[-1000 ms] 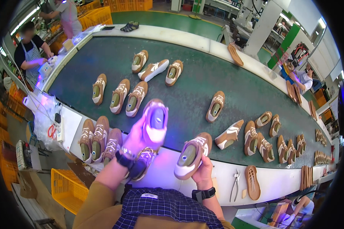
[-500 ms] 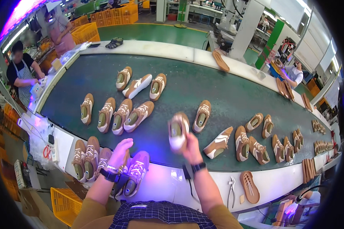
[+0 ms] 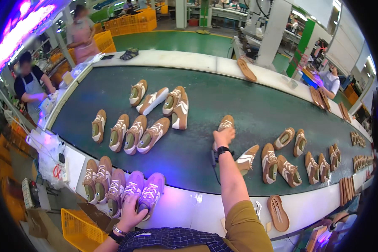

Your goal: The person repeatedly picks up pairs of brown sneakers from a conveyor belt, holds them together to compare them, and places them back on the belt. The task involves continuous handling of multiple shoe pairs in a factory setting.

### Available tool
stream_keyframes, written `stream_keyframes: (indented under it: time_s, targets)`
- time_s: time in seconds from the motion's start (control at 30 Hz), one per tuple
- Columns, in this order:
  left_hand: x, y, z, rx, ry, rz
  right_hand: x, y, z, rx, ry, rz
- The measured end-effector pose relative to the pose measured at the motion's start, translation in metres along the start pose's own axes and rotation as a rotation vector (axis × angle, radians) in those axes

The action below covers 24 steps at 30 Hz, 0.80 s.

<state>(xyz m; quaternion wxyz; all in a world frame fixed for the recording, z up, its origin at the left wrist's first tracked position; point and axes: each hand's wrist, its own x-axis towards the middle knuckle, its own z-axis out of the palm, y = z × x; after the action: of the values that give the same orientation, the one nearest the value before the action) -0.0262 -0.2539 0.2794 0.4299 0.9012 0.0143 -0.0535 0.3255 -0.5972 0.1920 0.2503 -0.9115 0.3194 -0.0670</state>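
Observation:
My right hand [image 3: 225, 137] is closed over the heel end of a brown sneaker [image 3: 226, 122] with white laces, which points away from me on the dark green belt; the hand hides much of it. At lower left my left hand [image 3: 132, 211] rests, fingers apart, at the heel ends of two sneakers standing on the white ledge. One is the rightmost sneaker [image 3: 153, 189], the other the sneaker beside it [image 3: 134, 182]; both look purple under the violet light. On the belt, a tipped sneaker [image 3: 180, 112] leans close to an upright one [image 3: 173, 100].
More sneakers [image 3: 135, 132] stand in a left group, others [image 3: 269, 161] toward the right. A loose sole [image 3: 278, 213] and pliers [image 3: 258, 208] lie on the near ledge [image 3: 185, 206]. A yellow crate [image 3: 77, 229] sits below left. Co-workers [image 3: 31, 86] stand beyond the belt.
The sneaker from my right hand now lies tipped among the left group. My right hand has gone to another sneaker on the belt; my left hand has come down onto the ledge sneakers.

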Motion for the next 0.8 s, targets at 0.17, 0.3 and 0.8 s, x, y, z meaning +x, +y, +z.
stream_keyframes:
  time_s: [0.17,0.3,0.8]
  targets:
    - [-0.016,0.024,0.011,0.244,-0.062,-0.045,0.004,0.027,0.006,0.292,-0.186,0.221]
    - [-0.012,0.026,0.022,0.268,0.013,0.057,0.01,0.066,0.002,0.625,-0.272,0.163]
    - [-0.022,0.0,0.063,-0.1,-0.042,-0.264,-0.207,0.097,-0.169,1.612,-1.199,0.286]
